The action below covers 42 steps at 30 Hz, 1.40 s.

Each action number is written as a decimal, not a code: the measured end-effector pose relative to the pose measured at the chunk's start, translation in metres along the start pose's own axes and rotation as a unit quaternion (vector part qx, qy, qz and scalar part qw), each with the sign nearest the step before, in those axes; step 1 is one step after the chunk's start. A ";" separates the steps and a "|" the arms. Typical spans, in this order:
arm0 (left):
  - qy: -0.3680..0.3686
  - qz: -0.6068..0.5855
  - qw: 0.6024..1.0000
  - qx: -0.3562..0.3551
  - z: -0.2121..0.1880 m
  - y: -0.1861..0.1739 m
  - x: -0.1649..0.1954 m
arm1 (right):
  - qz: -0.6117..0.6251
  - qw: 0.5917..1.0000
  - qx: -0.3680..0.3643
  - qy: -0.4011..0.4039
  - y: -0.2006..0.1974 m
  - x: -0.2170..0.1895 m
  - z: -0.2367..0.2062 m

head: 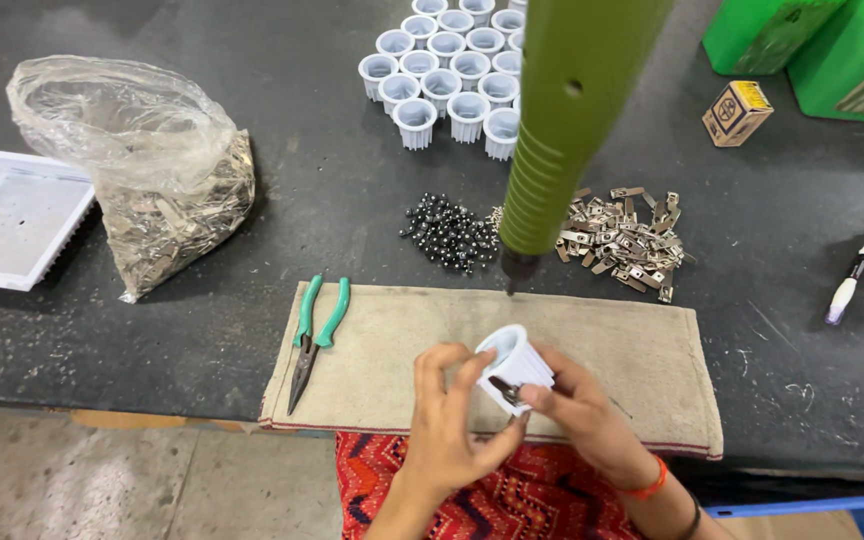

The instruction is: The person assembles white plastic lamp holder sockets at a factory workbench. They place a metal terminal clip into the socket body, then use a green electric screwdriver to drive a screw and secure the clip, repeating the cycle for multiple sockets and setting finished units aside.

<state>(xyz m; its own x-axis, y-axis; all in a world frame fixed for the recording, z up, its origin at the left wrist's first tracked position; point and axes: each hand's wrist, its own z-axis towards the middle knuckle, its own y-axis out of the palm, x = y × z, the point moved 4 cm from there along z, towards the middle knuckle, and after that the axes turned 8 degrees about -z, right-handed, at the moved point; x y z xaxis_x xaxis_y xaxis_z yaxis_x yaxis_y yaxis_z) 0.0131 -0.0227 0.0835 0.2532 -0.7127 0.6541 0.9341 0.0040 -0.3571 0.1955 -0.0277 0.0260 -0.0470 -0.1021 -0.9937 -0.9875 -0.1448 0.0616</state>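
Hands work together: left hand (449, 415) grips white ribbed cup (514, 365), right hand (577, 410) pinches metal clip (505, 391) against it; seating it likely needs firm pressing.

Dark, scuffed worktop (252, 230) with a worn front edge. Below it, grey concrete floor (102, 480), stained. Even light, soft shadows.

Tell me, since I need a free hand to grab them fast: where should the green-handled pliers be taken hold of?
Grip the pliers by the two green handles, coming from above and the far side. They lie flat on the cloth mat, handles pointing away toward the bench's middle, dark pointed nose toward the near edge. The handles are spread slightly, so fingers can close around both; the left hand is probably nearest.
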 end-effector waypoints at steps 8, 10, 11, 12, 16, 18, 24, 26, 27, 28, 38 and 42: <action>-0.080 -0.038 0.994 -0.070 0.004 0.036 -0.056 | -0.499 0.802 0.155 -0.288 0.016 -0.034 0.010; -0.156 -0.086 0.981 -0.082 0.003 0.045 -0.072 | -0.489 0.816 0.126 -0.281 0.011 -0.031 0.011; -0.194 -0.112 0.970 -0.090 0.002 0.049 -0.077 | -0.483 0.822 0.111 -0.280 0.008 -0.029 0.010; -0.160 -0.102 0.977 -0.097 0.002 0.051 -0.077 | -0.477 0.828 0.096 -0.280 0.003 -0.026 0.009; -0.094 -0.088 0.986 -0.106 0.001 0.054 -0.073 | -0.468 0.829 0.058 -0.299 -0.015 -0.019 0.009; -0.091 -0.090 0.986 -0.110 0.002 0.055 -0.074 | -0.411 0.868 0.001 -0.277 -0.031 -0.018 0.014; -0.109 -0.106 0.972 -0.179 0.007 0.043 -0.090 | -0.511 0.829 0.137 -0.180 -0.113 -0.028 0.083; -0.098 -0.116 0.968 -0.200 0.009 0.037 -0.093 | -0.584 0.768 0.129 -0.229 -0.122 -0.028 0.107; -0.096 -0.120 0.968 -0.199 0.010 0.036 -0.093 | -0.618 0.734 0.122 -0.254 -0.124 -0.027 0.115; -0.094 -0.123 0.968 -0.197 0.010 0.035 -0.091 | -0.649 0.707 0.116 -0.256 -0.126 -0.024 0.122; -0.148 -0.043 0.986 -0.070 0.005 0.064 -0.076 | -0.684 0.696 0.120 -0.183 -0.154 -0.017 0.154; -0.150 -0.077 0.984 -0.063 0.003 0.057 -0.082 | -0.554 0.796 0.160 -0.183 -0.158 -0.029 0.137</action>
<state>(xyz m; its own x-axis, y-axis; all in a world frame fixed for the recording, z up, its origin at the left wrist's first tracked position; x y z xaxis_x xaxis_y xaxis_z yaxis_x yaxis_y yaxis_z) 0.0469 0.0380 0.0118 0.1906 -0.4594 0.8676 0.9336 -0.1883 -0.3049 0.3324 0.1334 0.0320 0.8971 0.2162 -0.3854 -0.4378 0.3170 -0.8413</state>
